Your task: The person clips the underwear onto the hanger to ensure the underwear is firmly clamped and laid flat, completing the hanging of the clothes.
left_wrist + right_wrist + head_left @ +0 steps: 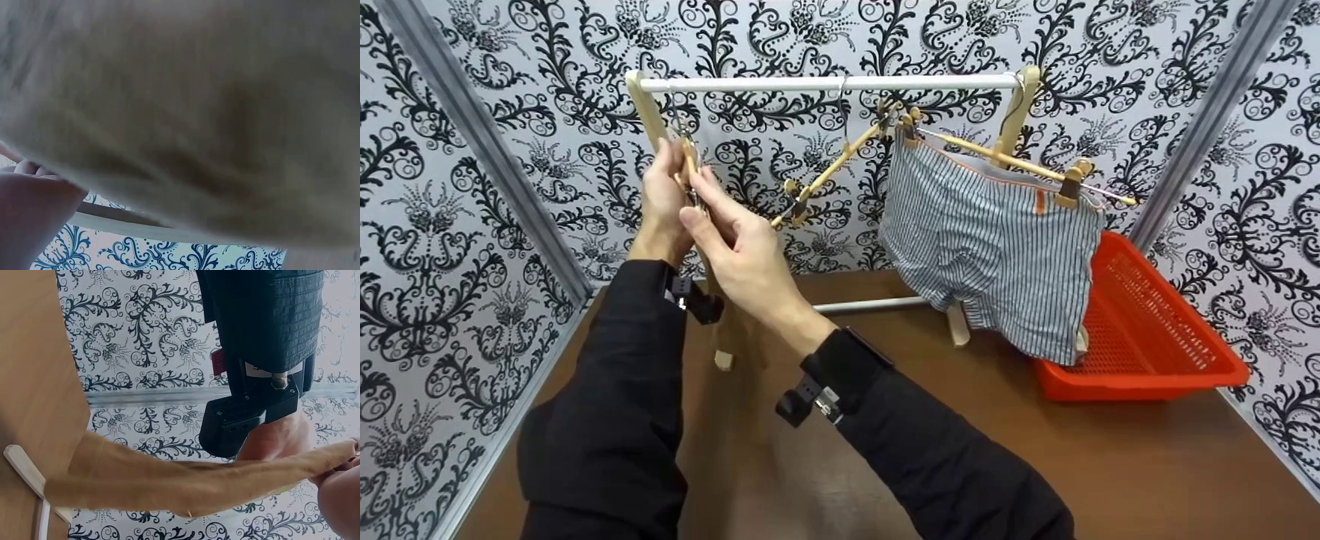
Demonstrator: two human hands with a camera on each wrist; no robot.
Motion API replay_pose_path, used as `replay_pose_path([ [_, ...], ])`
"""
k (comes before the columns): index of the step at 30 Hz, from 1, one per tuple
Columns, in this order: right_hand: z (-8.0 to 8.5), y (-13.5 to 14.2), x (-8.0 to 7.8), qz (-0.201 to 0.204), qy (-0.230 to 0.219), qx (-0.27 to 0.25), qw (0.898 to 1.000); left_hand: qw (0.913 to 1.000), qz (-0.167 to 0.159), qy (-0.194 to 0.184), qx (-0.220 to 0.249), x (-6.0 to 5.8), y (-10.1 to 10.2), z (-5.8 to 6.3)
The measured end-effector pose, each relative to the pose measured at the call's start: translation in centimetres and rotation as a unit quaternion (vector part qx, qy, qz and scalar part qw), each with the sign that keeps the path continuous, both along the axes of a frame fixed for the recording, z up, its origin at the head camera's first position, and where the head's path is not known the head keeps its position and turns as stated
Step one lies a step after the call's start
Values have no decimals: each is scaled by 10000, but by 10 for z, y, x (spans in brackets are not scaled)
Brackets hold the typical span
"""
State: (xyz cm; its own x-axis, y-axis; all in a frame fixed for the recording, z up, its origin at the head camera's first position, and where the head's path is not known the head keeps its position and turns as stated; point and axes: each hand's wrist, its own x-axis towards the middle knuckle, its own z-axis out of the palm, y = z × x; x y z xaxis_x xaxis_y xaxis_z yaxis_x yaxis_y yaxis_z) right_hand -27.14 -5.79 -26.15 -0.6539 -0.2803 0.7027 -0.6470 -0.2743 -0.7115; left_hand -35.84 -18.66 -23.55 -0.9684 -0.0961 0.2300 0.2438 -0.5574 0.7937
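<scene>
Holding a wooden clip hanger [689, 159] (bar nearly end-on), left hand [664, 201] and right hand [750, 251] flank it, brown cloth [146, 486] draping below.

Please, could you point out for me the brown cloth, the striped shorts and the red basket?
Brown cloth [169, 489], right wrist view: middle of its length.
Striped shorts [994, 244], head view: middle of the striped fabric.
Red basket [1144, 388], head view: front wall, nearest the camera.

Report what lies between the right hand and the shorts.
Between the right hand and shorts, the head view shows a bare clip hanger on the white rail.
</scene>
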Motion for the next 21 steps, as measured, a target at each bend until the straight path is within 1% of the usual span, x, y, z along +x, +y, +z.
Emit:
replay_pose_path([
  [2, -1, 0, 1, 55, -50, -21, 10000, 9998, -18, -58, -202, 2, -1, -1],
  [6, -3, 1, 4, 169, -163, -25, 9997, 9986, -187, -94, -477, 6, -3, -4],
  [9, -4, 3, 7, 206, -206, 67, 9996, 9960, -247, -98, -853, 10, -5, -6],
  [11, -3, 6, 9, 240, -181, 166, 9994, 9929, -297, -18, -1153, 13, -6, -7],
  [14, 0, 13, 13, 323, -60, 367, 9988, 9874, -424, 162, -1515, 17, -9, -8],
  [16, 3, 19, 16, 363, 32, 555, 9978, 9819, -463, 231, -1824, 21, -12, -8],
  [19, 11, 32, 20, 289, 236, 903, 9952, 9717, -347, 245, -2322, 29, -17, -4],
  [21, 19, 42, 22, 129, 390, 1192, 9920, 9644, -226, 225, -2624, 37, -20, 2],
])
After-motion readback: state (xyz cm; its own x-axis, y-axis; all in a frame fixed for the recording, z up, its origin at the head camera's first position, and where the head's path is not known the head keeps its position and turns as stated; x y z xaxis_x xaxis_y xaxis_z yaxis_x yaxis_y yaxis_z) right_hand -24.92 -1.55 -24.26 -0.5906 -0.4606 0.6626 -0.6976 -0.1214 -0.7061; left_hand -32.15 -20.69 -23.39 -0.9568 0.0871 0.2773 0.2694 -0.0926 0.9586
